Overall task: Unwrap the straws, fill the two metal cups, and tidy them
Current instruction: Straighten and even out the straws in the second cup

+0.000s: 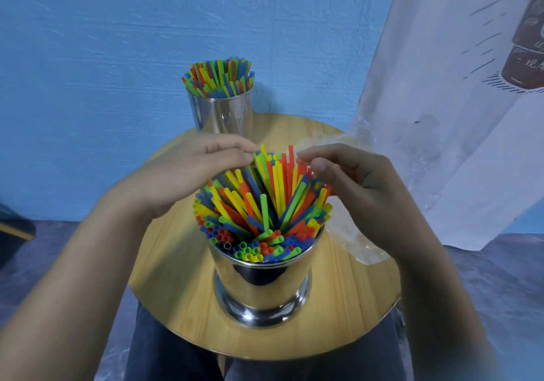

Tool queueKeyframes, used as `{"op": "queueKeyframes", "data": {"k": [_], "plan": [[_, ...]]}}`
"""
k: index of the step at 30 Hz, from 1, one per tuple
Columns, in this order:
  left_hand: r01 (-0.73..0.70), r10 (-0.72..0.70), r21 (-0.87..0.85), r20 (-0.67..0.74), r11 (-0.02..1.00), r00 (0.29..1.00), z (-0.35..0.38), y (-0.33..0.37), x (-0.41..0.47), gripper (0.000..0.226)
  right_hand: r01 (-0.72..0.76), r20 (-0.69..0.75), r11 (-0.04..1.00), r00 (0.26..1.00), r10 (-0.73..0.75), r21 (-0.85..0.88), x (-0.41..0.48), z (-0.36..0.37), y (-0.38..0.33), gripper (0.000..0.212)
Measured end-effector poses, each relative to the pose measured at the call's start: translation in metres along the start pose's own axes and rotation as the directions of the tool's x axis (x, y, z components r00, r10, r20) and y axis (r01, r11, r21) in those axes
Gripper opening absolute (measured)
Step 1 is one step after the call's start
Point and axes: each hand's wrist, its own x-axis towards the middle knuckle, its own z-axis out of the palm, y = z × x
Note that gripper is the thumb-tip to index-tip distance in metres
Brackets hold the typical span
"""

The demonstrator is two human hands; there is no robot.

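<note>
Steel near cup is standing mid-way across the table, just below both hands, its straws fanning upward and outward. The left hand, fingers nearly straight, is pressing the far-left tips. The right hand, fingers curled, is touching orange tips, though I cannot tell if it is pinching. The full far cup is standing behind, and a clear wrapper is lying to the right.

Near cup & far cup upright, full of straws.

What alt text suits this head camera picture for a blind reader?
The left hand and right hand touch the tops of colourful straws filling a metal cup on a round wooden table. A second filled cup stands behind.
</note>
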Motion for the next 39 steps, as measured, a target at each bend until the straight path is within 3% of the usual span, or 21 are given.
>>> {"op": "queueKeyframes", "data": {"k": [3, 7, 11, 15, 18, 21, 24, 30, 37, 39], "plan": [[0.002, 0.0, 0.055, -0.034, 0.998, 0.999, 0.0, 0.0, -0.002, 0.03, -0.043, 0.017, 0.999, 0.999, 0.044, -0.03, 0.0, -0.001, -0.001, 0.031], [0.006, 0.008, 0.122, -0.114, 0.992, 0.993, -0.001, -0.001, -0.005, 0.018, -0.102, 0.019, 0.994, 0.995, 0.103, -0.023, -0.003, -0.002, -0.001, 0.051], [0.065, -0.042, 0.214, -0.11, 0.975, 0.993, -0.009, 0.003, -0.015, 0.037, -0.142, 0.062, 0.99, 0.988, 0.141, -0.001, -0.006, -0.005, -0.002, 0.082], [0.094, -0.08, 0.175, -0.086, 0.98, 0.993, -0.014, 0.005, -0.016, 0.028, -0.128, 0.215, 0.989, 0.966, 0.143, -0.079, -0.008, -0.003, -0.003, 0.063], [0.129, -0.132, 0.175, 0.005, 0.976, 0.991, -0.02, 0.009, -0.016, 0.03, -0.166, 0.211, 0.986, 0.965, 0.157, 0.028, -0.006, -0.002, -0.007, 0.038], [0.142, -0.171, 0.212, 0.124, 0.967, 0.977, -0.026, 0.015, -0.013, 0.043, -0.169, 0.178, 0.981, 0.972, 0.151, 0.094, -0.003, -0.002, -0.011, 0.036], [0.075, -0.12, 0.229, 0.187, 0.97, 0.975, -0.021, 0.018, -0.005, 0.054, -0.159, 0.168, 0.983, 0.976, 0.141, 0.096, -0.001, 0.0, -0.012, 0.036], [0.012, -0.037, 0.177, 0.142, 0.984, 0.989, -0.003, 0.024, 0.007, 0.017, -0.152, 0.148, 0.987, 0.979, 0.142, 0.055, -0.001, 0.003, -0.011, 0.033], [-0.003, -0.005, 0.132, 0.058, 0.991, 0.998, -0.003, 0.02, 0.005, 0.002, -0.139, 0.188, 0.989, 0.974, 0.127, 0.053, -0.006, -0.002, -0.009, 0.036], [-0.005, 0.0, 0.131, 0.033, 0.991, 0.999, -0.001, 0.019, 0.005, 0.008, -0.152, 0.223, 0.987, 0.965, 0.138, 0.049, -0.006, -0.004, -0.008, 0.037]]}}
